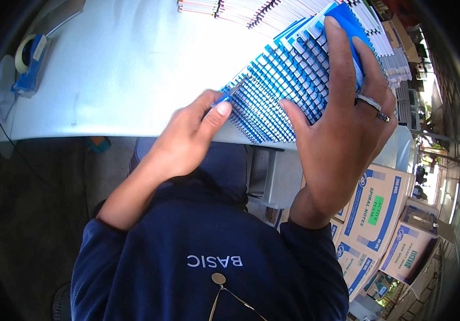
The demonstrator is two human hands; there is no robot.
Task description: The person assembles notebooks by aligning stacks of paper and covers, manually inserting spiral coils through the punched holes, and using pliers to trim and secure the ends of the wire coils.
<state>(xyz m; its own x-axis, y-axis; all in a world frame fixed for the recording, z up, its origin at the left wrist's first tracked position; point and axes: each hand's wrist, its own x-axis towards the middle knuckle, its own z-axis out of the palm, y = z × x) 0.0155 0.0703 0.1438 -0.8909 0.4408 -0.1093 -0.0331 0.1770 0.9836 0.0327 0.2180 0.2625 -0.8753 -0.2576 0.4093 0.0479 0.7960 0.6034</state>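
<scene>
A slanting row of spiral notebooks [278, 69] with blue and white covers and dark wire coils lies along the right part of the table, coil edges facing up. My left hand [190, 131] is closed round a small blue-handled tool [222, 100], which looks like pliers. Its slim metal tip points at the coils near the row's left end. My right hand [342, 107] is spread over the right end of the row, its fingers apart and reaching toward a blue cover [342, 24]. The thumb hangs over the coils; whether it touches them I cannot tell.
A blue tape dispenser [31, 67] stands at the table's left. More bound notebooks [257, 12] lie at the far edge. Cardboard boxes [374, 208] are stacked to the right below the white table [117, 80]. A dark cord [13, 142] hangs over the left edge.
</scene>
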